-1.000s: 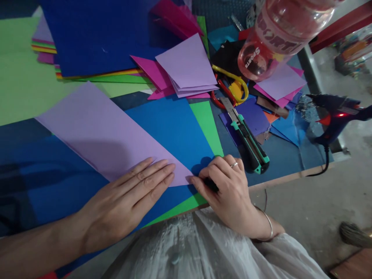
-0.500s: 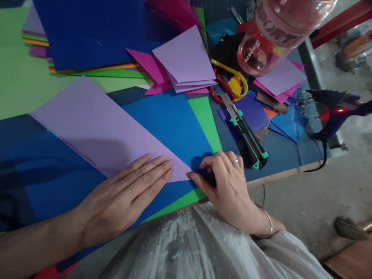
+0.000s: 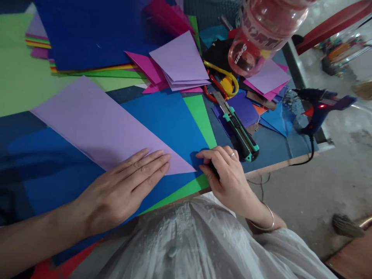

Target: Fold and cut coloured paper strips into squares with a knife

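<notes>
Left hand flat, fingers spread, pinning lilac paper strip against blue sheet to prevent sliding. Right hand curled beside strip's corner, clamped around small dark object, identity unclear.

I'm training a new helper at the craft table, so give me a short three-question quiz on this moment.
1. True or false: the left hand lies flat on the lilac paper strip.
2. Which tool lies just beyond the right hand? A) scissors B) utility knife C) ruler
3. Fill in: the glue gun stands at the table's ___ edge, as the person sees it.

Key:
1. True; fingers spread on its near end.
2. B; the green-and-black utility knife lies past the knuckles, while the yellow-handled scissors are farther off.
3. Right.
</notes>
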Tool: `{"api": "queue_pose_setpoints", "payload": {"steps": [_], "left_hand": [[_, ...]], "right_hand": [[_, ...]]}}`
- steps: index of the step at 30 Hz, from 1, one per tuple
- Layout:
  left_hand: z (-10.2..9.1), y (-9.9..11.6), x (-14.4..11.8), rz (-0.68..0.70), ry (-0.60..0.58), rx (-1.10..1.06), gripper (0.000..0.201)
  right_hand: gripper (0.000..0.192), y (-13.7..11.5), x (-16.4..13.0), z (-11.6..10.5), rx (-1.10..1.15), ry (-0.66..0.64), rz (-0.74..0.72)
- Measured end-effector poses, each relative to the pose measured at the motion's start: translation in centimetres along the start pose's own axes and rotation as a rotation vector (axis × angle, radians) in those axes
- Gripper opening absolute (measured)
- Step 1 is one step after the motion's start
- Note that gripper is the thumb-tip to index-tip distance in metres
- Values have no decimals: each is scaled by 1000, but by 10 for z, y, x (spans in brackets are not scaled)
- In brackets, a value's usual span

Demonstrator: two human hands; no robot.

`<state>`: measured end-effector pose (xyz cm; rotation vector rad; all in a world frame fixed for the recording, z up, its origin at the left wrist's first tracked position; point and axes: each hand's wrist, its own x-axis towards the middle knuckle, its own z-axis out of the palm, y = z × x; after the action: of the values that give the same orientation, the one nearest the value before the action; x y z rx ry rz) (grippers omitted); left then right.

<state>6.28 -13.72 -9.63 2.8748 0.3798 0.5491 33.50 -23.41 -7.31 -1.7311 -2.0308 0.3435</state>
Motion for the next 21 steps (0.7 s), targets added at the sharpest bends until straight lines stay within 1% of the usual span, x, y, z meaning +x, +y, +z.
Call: {"api": "queue_pose_setpoints", "payload": {"steps": [6,9,10,12,14,16,18,21], "left_hand": [[6,-3,-3,6,-2,-25,74],[5,-2,-1,17,14,-22,75],[3,-2,1,25,27,-14,76],[-1,1,5,45,33,16,76],[-6,4,8,55,25,41,74],[-10,8,9,40,13,38,71],[-13,11,9,16,-3,18,70],[-13,14,5,-9,-53,2,69]], "right_hand": [[20,-5,1,0,0,40,10],[20,-10,1,3,8,125,12],[20,-11,0,6,20,168,-18],[21,-15,1,11,69,238,-144],[26,-18,2,17,127,222,-306],[31,-20,3,22,134,163,-407],[32,-21,4,25,93,122,-440],[32,-21,4,28,39,114,-461]]}}
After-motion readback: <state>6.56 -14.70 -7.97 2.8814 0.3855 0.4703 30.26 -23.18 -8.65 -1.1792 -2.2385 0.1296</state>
